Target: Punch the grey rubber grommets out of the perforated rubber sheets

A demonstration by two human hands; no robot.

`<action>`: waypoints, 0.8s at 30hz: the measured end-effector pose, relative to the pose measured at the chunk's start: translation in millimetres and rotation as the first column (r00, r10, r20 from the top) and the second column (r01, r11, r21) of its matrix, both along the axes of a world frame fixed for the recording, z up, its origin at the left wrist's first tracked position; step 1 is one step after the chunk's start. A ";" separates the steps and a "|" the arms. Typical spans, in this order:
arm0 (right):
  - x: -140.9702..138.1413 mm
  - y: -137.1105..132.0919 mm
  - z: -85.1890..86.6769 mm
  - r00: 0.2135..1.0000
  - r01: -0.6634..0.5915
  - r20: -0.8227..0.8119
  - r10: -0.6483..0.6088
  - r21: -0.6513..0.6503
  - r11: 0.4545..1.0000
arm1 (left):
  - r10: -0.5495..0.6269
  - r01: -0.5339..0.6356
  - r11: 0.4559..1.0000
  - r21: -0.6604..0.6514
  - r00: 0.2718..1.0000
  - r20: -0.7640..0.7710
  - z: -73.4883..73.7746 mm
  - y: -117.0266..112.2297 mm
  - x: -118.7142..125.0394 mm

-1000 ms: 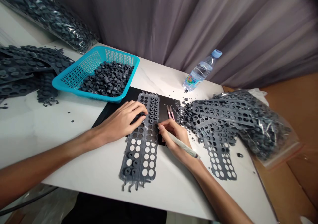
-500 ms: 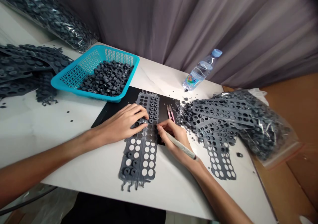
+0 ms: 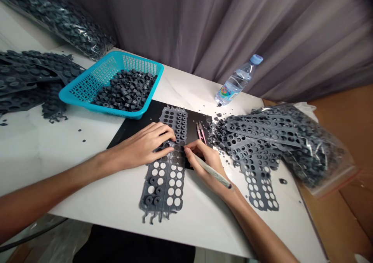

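A dark grey rubber sheet (image 3: 166, 177) with rows of round holes lies lengthwise before me, its far part on a black mat (image 3: 132, 125). Small thick rings (image 3: 181, 126) still sit in some holes, mostly at the far right and near left. My left hand (image 3: 150, 140) rests on the sheet's left side, thumb and forefinger apart, holding nothing visible. Closed like a writing grip, my right hand (image 3: 205, 160) has a pen-like tool with a pale handle (image 3: 214, 173) at the sheet's right edge; its tip is hidden. Pink-handled thread snips (image 3: 201, 133) lie just beyond that hand.
A blue basket (image 3: 78, 101) of loose rings stands back left, beside more sheets (image 3: 26, 80) and a filled plastic bag (image 3: 70, 26). At right are punched sheets (image 3: 259, 133), another bag (image 3: 317, 162) and small scraps. A water bottle (image 3: 237, 80) stands by the curtain (image 3: 180, 30).
The view has shifted very slightly. Both hands stay in nearly the same place on the sheet, and the pen-like tool remains in the right hand.
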State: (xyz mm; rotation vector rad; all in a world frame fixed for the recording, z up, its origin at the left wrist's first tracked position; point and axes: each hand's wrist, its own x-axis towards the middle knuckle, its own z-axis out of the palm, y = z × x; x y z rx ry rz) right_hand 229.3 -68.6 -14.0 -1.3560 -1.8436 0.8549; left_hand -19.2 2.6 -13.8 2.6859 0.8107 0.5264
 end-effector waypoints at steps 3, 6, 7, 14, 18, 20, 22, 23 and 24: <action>-1.3 -0.2 1.0 1.000 0.007 0.002 -0.007 -0.005 1.000 | -0.005 0.005 1.000 0.008 1.000 -0.002 1.1 -0.5 -0.1; -1.6 -0.8 1.4 1.000 0.010 0.005 -0.010 -0.016 1.000 | -0.002 0.002 1.000 0.012 1.000 -0.001 1.3 -0.7 -0.2; -1.6 -1.0 1.4 1.000 0.011 0.004 -0.011 -0.018 1.000 | -0.001 0.001 1.000 0.011 1.000 -0.001 1.1 -0.7 -0.2; -0.9 -1.4 1.1 1.000 0.006 -0.009 -0.007 -0.021 1.000 | -0.006 0.006 1.000 0.001 1.000 0.017 0.5 0.3 -0.3; -1.1 -0.5 1.2 1.000 0.003 -0.003 -0.003 -0.017 1.000 | -0.002 0.002 1.000 0.006 1.000 0.006 0.5 -0.1 -0.4; -1.2 -0.2 1.2 1.000 0.001 0.000 -0.001 -0.012 1.000 | -0.005 0.005 1.000 0.011 1.000 -0.004 0.3 -0.1 -0.5; -1.1 -0.1 1.3 1.000 0.001 0.003 -0.001 -0.012 1.000 | -0.009 0.009 1.000 0.011 1.000 -0.014 0.1 0.2 -0.7; -1.1 -0.1 1.4 1.000 0.002 0.004 -0.002 -0.013 1.000 | -0.010 0.010 1.000 0.008 1.000 -0.020 0.1 0.4 -1.0; -1.1 -0.2 1.5 1.000 0.003 0.005 -0.003 -0.014 1.000 | -0.010 0.010 1.000 0.004 1.000 -0.022 0.0 0.8 -1.2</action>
